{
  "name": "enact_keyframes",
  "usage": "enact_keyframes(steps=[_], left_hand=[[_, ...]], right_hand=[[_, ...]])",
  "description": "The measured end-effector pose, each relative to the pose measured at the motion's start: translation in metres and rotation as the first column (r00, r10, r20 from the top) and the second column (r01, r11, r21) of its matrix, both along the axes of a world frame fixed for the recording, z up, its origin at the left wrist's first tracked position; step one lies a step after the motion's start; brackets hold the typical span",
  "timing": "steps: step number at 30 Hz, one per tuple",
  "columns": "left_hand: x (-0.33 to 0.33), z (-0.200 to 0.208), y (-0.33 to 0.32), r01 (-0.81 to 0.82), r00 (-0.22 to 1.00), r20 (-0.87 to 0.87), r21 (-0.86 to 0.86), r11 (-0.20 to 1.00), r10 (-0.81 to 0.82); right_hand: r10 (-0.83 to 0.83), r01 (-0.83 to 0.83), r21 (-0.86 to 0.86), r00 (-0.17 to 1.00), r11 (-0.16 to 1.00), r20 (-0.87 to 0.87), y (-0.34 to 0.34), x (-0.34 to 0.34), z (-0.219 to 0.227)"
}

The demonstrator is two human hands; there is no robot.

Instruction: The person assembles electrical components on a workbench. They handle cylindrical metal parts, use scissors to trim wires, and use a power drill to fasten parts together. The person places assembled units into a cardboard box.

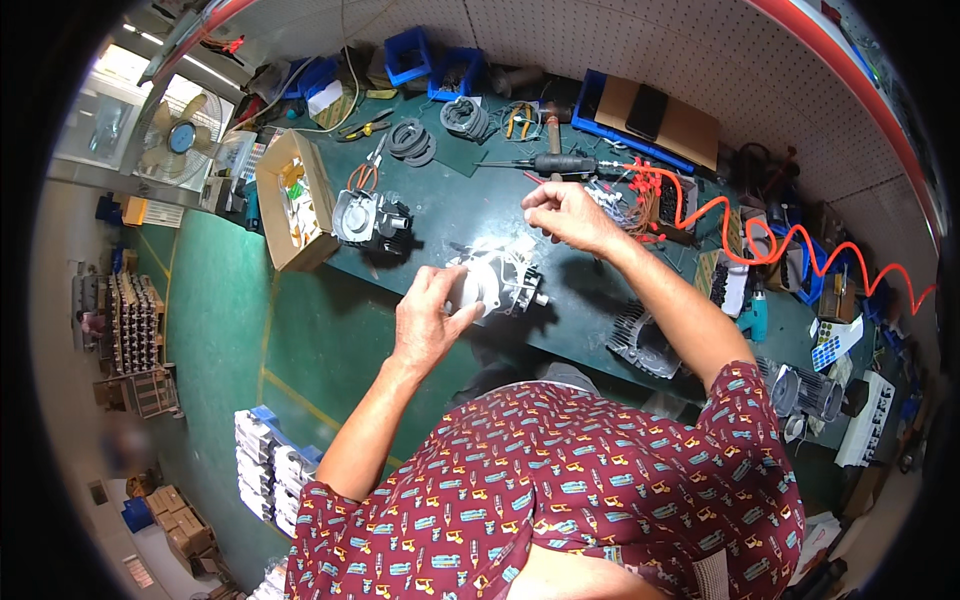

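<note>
At the bench's near edge, my left hand (428,318) grips the pale round end of a small electric motor (482,284), thumb on one side and fingers on the other. The motor lies on its side, its shaft end pointing right, with thin wires on top. Above and right of it, my right hand (568,216) is raised off the bench, fingertips pinched together. Whatever may be between those fingertips is too small to make out. Beyond this hand lies a dark power screwdriver (565,164) with an orange coiled hose (706,208).
Left on the bench stand another motor (366,222) and a cardboard box (300,255) of small parts. A finned metal housing (640,338) sits under my right forearm. Wire coils (411,143), pliers (519,122) and blue bins (407,55) line the back. Red-tipped wires (646,190) lie right.
</note>
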State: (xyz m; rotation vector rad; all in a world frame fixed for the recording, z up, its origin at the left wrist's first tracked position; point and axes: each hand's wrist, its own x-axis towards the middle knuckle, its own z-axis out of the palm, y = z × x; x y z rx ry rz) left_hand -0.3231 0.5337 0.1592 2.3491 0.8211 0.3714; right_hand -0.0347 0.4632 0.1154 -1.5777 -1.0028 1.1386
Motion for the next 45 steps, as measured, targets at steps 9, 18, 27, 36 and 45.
enact_keyframes(steps=[9,18,27,36,45], left_hand=[[0.022,-0.043,0.006,0.139,0.98,-0.153,0.083,0.987,-0.125],[0.038,-0.065,0.017,0.236,0.951,-0.224,0.073,0.969,-0.214],[0.039,-0.059,0.02,0.265,0.939,-0.247,0.077,0.961,-0.239],[0.037,-0.064,0.024,0.246,0.953,-0.2,0.071,0.967,-0.228],[0.034,-0.056,0.026,0.285,0.941,-0.204,0.052,0.957,-0.269]], right_hand=[[0.19,-0.194,0.047,0.979,0.98,0.075,0.012,-0.006,-0.043],[0.381,-0.429,0.028,0.828,0.903,0.411,0.037,-0.012,-0.06],[0.386,-0.446,0.049,0.821,0.894,0.422,0.038,-0.012,-0.058],[0.316,-0.361,0.068,0.882,0.93,0.349,0.034,-0.017,-0.059],[0.288,-0.37,0.129,0.862,0.92,0.418,0.028,-0.021,-0.056]])
